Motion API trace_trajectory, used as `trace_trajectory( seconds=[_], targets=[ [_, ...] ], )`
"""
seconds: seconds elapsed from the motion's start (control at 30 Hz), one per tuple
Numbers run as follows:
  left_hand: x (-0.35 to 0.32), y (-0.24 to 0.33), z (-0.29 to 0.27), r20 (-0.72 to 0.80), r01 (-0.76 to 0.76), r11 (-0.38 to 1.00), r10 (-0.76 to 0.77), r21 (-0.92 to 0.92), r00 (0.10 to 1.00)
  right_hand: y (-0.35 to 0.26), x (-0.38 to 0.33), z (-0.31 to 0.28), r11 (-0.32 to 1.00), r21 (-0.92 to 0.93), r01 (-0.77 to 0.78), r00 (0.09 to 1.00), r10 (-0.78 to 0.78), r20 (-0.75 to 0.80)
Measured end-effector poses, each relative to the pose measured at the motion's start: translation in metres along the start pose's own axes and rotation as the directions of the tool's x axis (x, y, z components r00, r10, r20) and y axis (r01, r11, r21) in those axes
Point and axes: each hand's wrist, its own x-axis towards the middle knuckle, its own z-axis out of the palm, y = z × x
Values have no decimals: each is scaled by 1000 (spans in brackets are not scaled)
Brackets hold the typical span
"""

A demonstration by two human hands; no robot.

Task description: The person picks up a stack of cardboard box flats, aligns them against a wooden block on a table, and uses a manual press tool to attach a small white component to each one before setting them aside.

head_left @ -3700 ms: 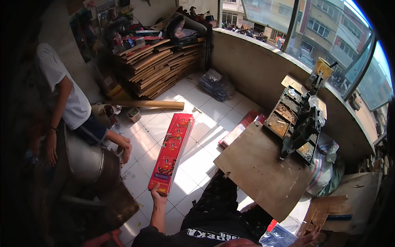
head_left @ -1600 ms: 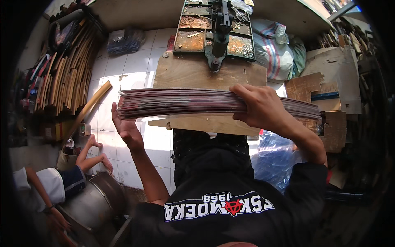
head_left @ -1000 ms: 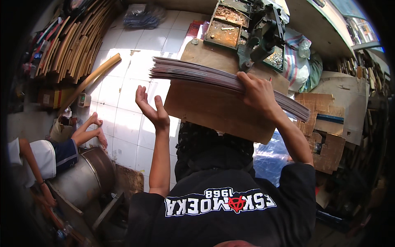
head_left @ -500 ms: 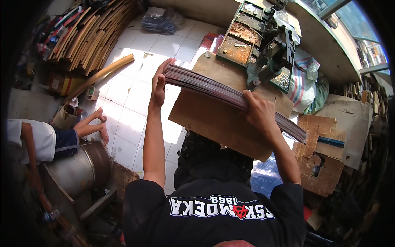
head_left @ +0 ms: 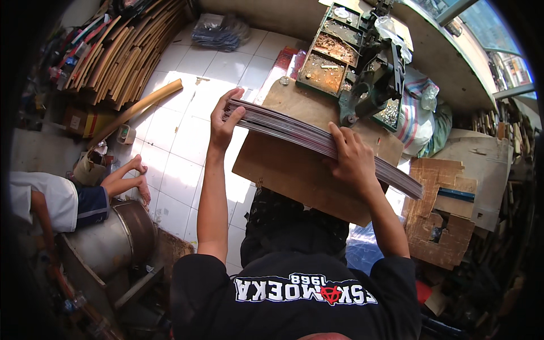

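Note:
A thick stack of thin sheets (head_left: 289, 128), edges toward me, stands over a brown board (head_left: 283, 165) in front of my lap. At the stack's left end my left hand (head_left: 224, 121) grips it, thumb on the near side and fingers round the end. My right hand (head_left: 352, 154) holds the stack right of its middle, fingers over the upper edge; its thumb is partly hidden. The sheets slant down to the right past my right wrist. Just beyond the stack is a dark metal bench machine (head_left: 352, 106).
A sectioned tray (head_left: 323, 75) of small metal bits lies beside the machine. Cardboard pieces (head_left: 419, 226) sit at right. Stacked boards (head_left: 122, 56) and a long tube (head_left: 141, 107) are far left. Another person's legs (head_left: 122, 175) extend near a metal drum (head_left: 110, 238).
My left thumb has come over onto the near side of the stack. My right hand has shifted slightly left and lower, its fingers more spread. The stack's left end has dropped a little.

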Motion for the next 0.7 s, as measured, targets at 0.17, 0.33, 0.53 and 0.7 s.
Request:
trace_trajectory(
  seconds=[0.17, 0.33, 0.53, 0.7],
  targets=[
    [-6, -4, -1, 7, -17, 999, 18, -44, 1000, -4, -4, -3, 999, 37, 6, 1000, -6, 15],
    [-8, 2, -8, 41, 25, 997, -22, -70, 999, -10, -4, -12, 996, 89, 21, 1000, -22, 20],
    [10, 13, 5, -25, 144, 990, -144, 4, 989, 7, -11, -12, 992, 101, 78, 997, -77, -21],
    [11, 4, 3, -127, 157, 987, -159, -26, 979, 14, -29, -21, 943, 292, 162, 966, -91, -244]
  ],
)
